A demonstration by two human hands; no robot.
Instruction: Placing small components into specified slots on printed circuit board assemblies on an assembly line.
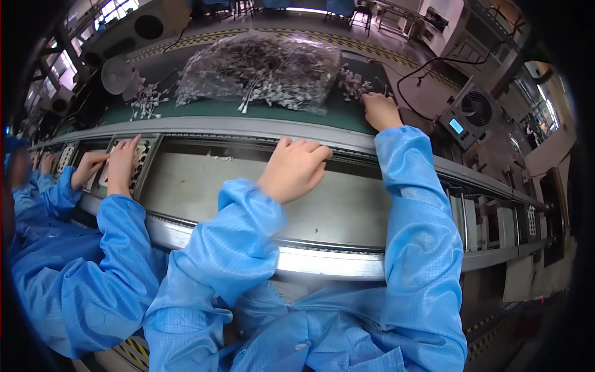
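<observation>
My left hand (295,168) is above the conveyor, beside its far rail (211,127). Its fingers curl under, and whatever may be in them is hidden. Farther right, my right hand (381,112) reaches over the rail onto the green surface (204,113). Its bent fingers touch or nearly touch the near edge of a small heap of wire leads with pale connectors (354,84); the fingertips are partly hidden. Left of that heap lies a big clear plastic bag (260,68) full of similar leads, some spilling from its front.
Another loose bunch of leads (147,100) lies at the left. A co-worker's hands (122,164) are on a fixture (146,155) with dark round spots at the conveyor's left. A grey device with fan and lit display (468,115) stands right. Small pale pieces (220,157) lie on the conveyor bed (204,192).
</observation>
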